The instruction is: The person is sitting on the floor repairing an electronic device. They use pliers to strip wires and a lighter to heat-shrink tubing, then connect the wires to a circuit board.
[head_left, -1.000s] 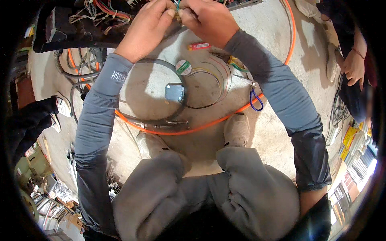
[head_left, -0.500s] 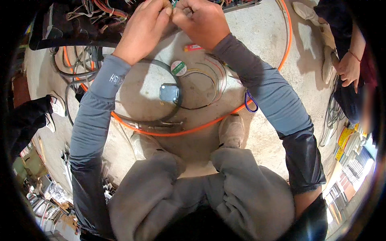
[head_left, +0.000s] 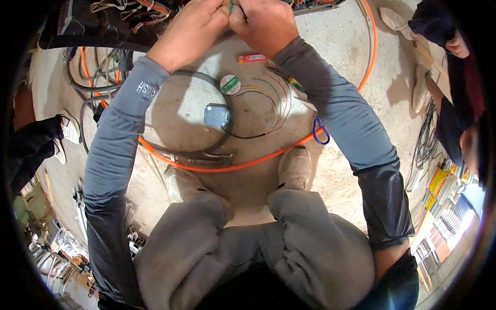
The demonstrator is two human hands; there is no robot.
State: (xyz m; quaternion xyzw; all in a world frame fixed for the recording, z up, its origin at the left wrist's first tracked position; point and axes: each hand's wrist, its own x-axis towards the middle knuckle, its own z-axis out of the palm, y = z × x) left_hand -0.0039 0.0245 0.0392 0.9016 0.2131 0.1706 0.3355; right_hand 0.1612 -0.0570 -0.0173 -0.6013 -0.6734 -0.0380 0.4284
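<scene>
Your left hand and right hand are pressed together at the top of the view, fingers curled, both pinching a thin green wire between them. The wire sits right at the junction of the two hands, just below the tangle of coloured wiring on the dark panel above.

Compared with a second ago, your hands have drifted slightly up and toward the frame edge, and your forearms reach further out; the grip itself looks unchanged. Judgement: you're holding steady on the same fine work at the wire, not moving to a new item.

On the concrete floor below your arms: a small grey box inside a dark cable loop, a round green-and-white tape roll, a red marker-like stick, an orange cable ringing your shoes. None of these has shifted. Another person's hand shows at the right edge, well apart.
</scene>
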